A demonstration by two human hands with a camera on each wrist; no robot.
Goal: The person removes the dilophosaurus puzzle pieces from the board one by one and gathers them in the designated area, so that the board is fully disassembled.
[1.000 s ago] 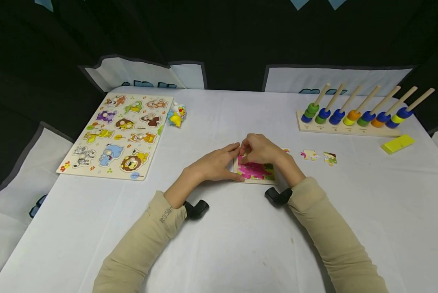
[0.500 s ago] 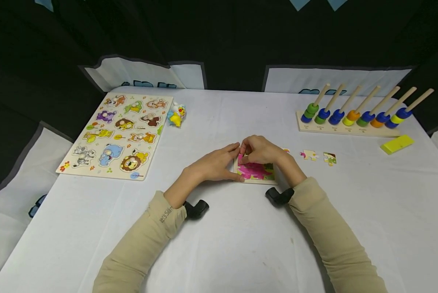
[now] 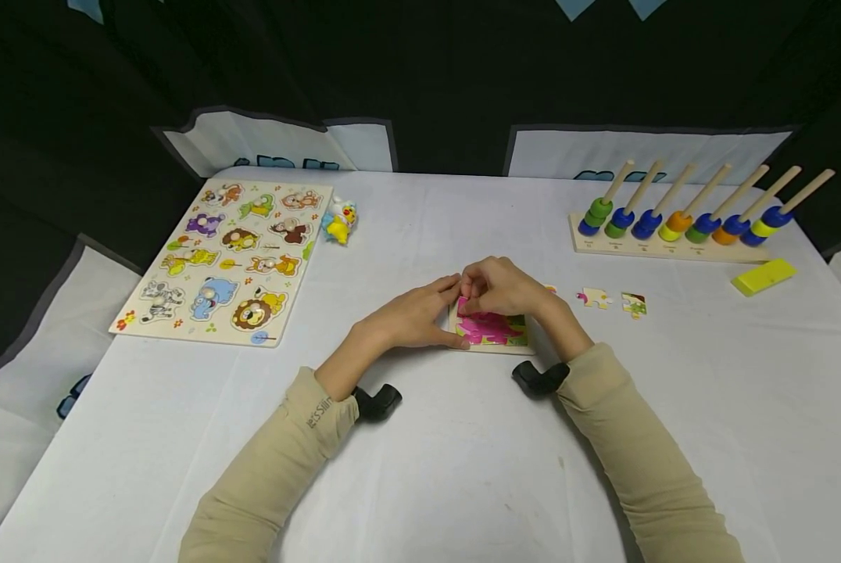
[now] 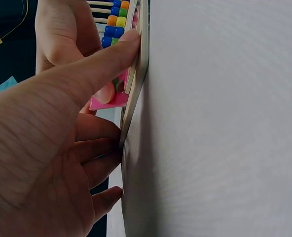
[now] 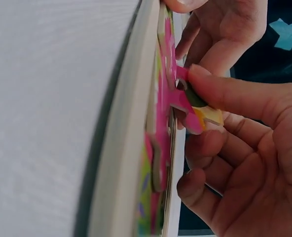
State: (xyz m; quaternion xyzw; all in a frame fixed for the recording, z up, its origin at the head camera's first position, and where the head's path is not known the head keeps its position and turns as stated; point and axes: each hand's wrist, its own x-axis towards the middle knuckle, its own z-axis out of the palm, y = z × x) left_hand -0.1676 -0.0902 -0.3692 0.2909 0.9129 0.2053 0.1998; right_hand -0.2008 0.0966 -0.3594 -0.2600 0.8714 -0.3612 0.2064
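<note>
A small wooden jigsaw board (image 3: 491, 349), partly filled with pink and green pieces, lies on the white table. My left hand (image 3: 415, 315) braces its left side, with the thumb on the near corner and fairly straight fingers along the edge. Between thumb and fingers, my right hand (image 3: 503, 288) pinches a pink jigsaw piece (image 5: 188, 111) with a yellow and dark green part. That piece is tilted up from the board's far left area, in contact with or very close to the pink pieces below. From the head view, my right fingers hide most of it.
Loose jigsaw pieces lie to the right, including a pink-and-cream one (image 3: 593, 298) and a green one (image 3: 634, 305). Farther out are a peg bead stacker (image 3: 674, 249), a yellow block (image 3: 764, 277), an animal peg puzzle (image 3: 227, 262) and a small toy figure (image 3: 339, 220).
My right hand shifts very slightly over the board's far left part, still pinching the jigsaw piece, whose angle changes a little. The left hand stays in place.
</note>
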